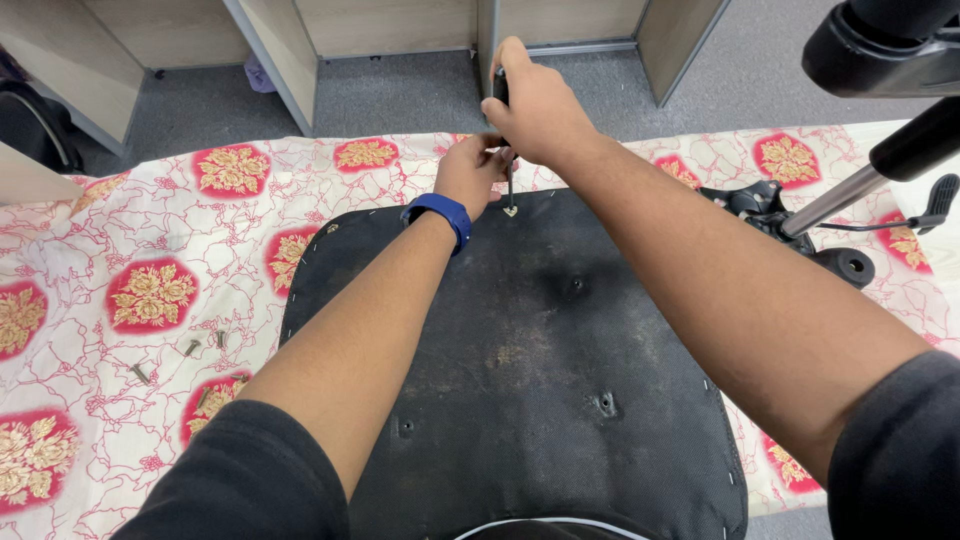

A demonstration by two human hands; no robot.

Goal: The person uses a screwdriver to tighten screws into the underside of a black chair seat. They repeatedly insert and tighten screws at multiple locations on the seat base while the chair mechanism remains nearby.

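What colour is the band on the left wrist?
Blue wristband, seen in the head view.

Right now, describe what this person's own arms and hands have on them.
Both forearms are bare from the elbow down. Each upper arm is covered by a dark, black-looking sleeve: left sleeve, right sleeve. The left hand has a blue band around its wrist, like a watch or fitness strap. The right hand wears nothing; no gloves or rings are visible.

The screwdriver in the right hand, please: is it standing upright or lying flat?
Upright. The right hand grips the screwdriver from above, tip down on the black seat base; the left hand steadies its shaft.
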